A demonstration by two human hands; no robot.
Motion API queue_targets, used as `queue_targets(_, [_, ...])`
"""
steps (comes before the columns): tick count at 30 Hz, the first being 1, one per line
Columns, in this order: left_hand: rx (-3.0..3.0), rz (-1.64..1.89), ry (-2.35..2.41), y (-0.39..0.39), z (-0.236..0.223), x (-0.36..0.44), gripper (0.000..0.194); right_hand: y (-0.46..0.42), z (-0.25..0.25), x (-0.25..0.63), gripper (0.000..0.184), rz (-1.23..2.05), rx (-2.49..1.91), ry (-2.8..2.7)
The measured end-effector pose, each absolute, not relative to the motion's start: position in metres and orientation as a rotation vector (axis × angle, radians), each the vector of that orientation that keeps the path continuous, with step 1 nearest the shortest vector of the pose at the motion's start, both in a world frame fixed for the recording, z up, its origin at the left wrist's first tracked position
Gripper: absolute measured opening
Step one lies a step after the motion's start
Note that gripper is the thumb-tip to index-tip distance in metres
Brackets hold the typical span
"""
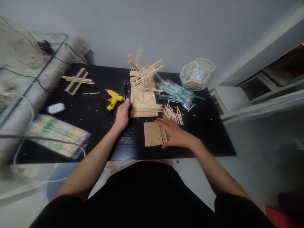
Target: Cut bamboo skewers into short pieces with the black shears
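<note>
My left hand [123, 114] is closed around a dark hand tool [127, 91] that points away from me; its exact kind is not clear. Just left of the tool lies a yellow glue gun [114, 99]. Fingers stretched and thumb apart, my right hand [177, 134] rests over the right end of a flat row of thin wooden sticks [153, 134]. Its fingertips are at the far edge of the row and the thumb is at the near edge. Beyond the hand is a loose pile of short sticks [173, 113].
A stick structure [146, 74] stands on a pale wooden mat [142, 99] at the back. Around the black table [128, 144] lie crossed sticks [77, 80], plastic wrappers [178, 93], packed sticks [59, 134], a white case [56, 108] and a faceted stick frame [198, 73]. Cables hang at left.
</note>
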State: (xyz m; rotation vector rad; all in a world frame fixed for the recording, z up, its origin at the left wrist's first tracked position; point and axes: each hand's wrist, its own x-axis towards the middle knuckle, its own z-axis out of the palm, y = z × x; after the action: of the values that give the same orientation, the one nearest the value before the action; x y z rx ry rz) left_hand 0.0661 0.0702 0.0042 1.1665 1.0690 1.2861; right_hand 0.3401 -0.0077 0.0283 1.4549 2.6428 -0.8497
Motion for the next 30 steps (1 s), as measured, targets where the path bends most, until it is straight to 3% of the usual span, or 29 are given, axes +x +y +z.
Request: queue_targets(30, [1.144,1.276,1.084,0.0697,0.005,0.0662,0.06,-0.009,0.0293,0.3309,0.119,-0.832,1.449,2.678])
